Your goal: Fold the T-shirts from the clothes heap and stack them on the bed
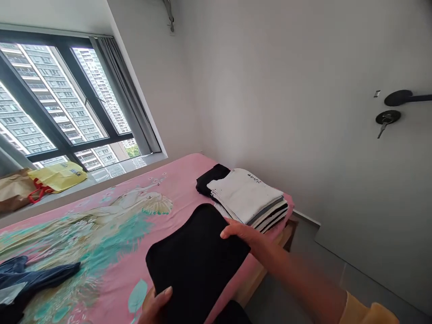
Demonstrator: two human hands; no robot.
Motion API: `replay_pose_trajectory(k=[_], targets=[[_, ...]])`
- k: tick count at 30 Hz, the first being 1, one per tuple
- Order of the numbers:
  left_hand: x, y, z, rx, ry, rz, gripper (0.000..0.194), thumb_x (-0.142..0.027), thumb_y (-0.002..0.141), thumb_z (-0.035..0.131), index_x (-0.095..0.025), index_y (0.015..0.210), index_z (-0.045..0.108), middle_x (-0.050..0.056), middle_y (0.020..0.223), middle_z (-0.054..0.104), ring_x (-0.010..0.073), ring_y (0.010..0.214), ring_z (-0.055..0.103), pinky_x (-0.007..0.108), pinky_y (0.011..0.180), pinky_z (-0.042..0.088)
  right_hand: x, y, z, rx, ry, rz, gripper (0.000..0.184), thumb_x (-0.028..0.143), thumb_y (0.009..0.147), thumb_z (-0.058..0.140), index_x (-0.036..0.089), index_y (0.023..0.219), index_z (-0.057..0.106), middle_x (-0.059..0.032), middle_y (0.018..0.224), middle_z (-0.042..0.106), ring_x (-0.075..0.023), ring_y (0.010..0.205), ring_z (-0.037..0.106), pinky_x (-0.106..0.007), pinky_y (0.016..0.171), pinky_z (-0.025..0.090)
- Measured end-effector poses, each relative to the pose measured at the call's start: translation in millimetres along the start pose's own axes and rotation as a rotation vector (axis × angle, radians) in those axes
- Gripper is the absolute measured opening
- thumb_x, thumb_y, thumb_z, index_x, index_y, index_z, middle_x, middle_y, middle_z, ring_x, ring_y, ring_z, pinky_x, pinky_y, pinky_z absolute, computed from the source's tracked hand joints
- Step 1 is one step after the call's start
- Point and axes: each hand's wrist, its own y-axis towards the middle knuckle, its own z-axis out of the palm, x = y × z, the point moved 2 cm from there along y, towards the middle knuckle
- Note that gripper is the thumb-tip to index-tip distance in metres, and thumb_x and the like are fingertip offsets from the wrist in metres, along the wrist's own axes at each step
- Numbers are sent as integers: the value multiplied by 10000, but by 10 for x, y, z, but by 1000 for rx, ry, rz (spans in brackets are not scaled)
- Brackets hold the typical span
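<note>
A folded black garment [197, 258], flat and roughly square, is held up over the edge of the bed between my two hands. My left hand [155, 307] grips its near-left edge, thumb on top and fingers mostly hidden beneath. At the right edge, my right hand [241, 234] pinches the cloth with the thumb over it. Just beyond that hand lies a neat stack of folded clothes [268, 220], topped by a white folded garment [245, 193] with small dark lettering. Another black folded piece [216, 177] sits against the stack's far-left side.
A pink bedsheet [184, 177] with a bird print covers the bed. Dark blue clothing [40, 274] lies loosely at the left. A yellow bag [59, 175] and a brown paper bag [15, 189] rest on the windowsill. To the right is a door with a black handle [400, 97].
</note>
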Motion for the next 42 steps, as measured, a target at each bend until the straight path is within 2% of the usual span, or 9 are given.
replay_pose_trajectory(k=[3,8,11,15,19,24,34,39,42], targets=[[-216,296,776,165,22,59,734,-218,597,757,-153,1280,493,105,1029,702,325,982,637,406,849,537,527,-89,-457,-29,-25,-138,490,191,616,598,222,1103,566,-10,887,665,-179,797,612,-293,739,479],[-382,836,1879,407,122,160,732,-190,636,733,-173,1308,445,107,1064,685,276,973,644,322,771,549,1067,-51,-1327,-26,-57,-158,568,178,606,592,213,1168,514,-17,861,667,-163,683,608,-300,653,507],[-396,1108,2323,466,205,202,701,-191,665,718,-203,1307,436,87,1078,677,238,936,654,292,730,547,1275,-27,-1779,-44,-65,-183,580,169,605,594,205,1175,499,-27,860,668,-163,674,609,-309,644,520],[-357,1379,2683,483,252,229,668,-190,664,715,-237,1277,450,62,1097,665,199,914,651,265,723,541,1359,59,-2258,-60,-58,-217,585,169,607,599,202,1180,489,-37,877,669,-168,696,622,-304,645,533],[-170,1638,2783,450,335,220,651,-209,666,708,-253,1257,437,60,1085,657,190,845,657,286,672,551,1164,265,-2694,-83,-85,-166,603,162,583,613,210,1171,488,-29,866,671,-172,698,637,-309,653,546],[128,1889,2663,368,481,99,626,-265,670,709,-239,1231,432,43,885,682,165,630,646,298,547,538,826,431,-3049,-153,-138,-2,588,140,552,643,188,1124,518,-19,803,677,-164,668,644,-287,620,549],[-107,1839,2793,403,420,188,597,-243,656,717,-261,1204,479,26,987,648,145,706,629,274,602,532,1011,349,-2930,-78,-64,-179,597,169,619,680,179,1190,505,-35,913,678,-167,767,642,-302,695,537],[44,1794,2719,345,493,118,666,-326,672,715,-254,1272,435,-6,769,625,110,552,577,257,521,508,849,347,-3057,-225,-54,-97,667,202,612,736,163,1226,479,-45,899,665,-143,744,629,-278,694,520],[178,1573,2578,343,473,137,860,-346,666,726,-263,1397,280,-26,677,588,120,553,576,233,483,483,713,177,-3241,-509,-36,-184,657,302,674,710,178,1261,441,-16,819,631,-95,620,580,-225,576,486]])
